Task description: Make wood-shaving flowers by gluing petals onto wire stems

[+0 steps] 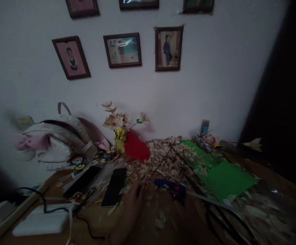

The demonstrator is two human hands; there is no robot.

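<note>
My left hand (135, 194) is closed, its fingertips pinching the lower end of a thin dark stem (162, 161) that slants up to the right. In my right hand (182, 208), which is dim and partly lost in shadow, is a blue hot glue gun (167, 184) with a small red light. Its nozzle points left, close to the stem's lower end. Behind both hands spreads a heap of pale petal-like shavings (163, 149). To the left of my left hand lies a black phone (114, 187).
A vase of pale handmade flowers (119, 144) stands by red paper (137, 148) at the back. Green sheet (222, 177) lies right, near black cables (224, 217). On the left are a white-pink backpack (58, 143), a dark slab (83, 182) and a white power bank (42, 221).
</note>
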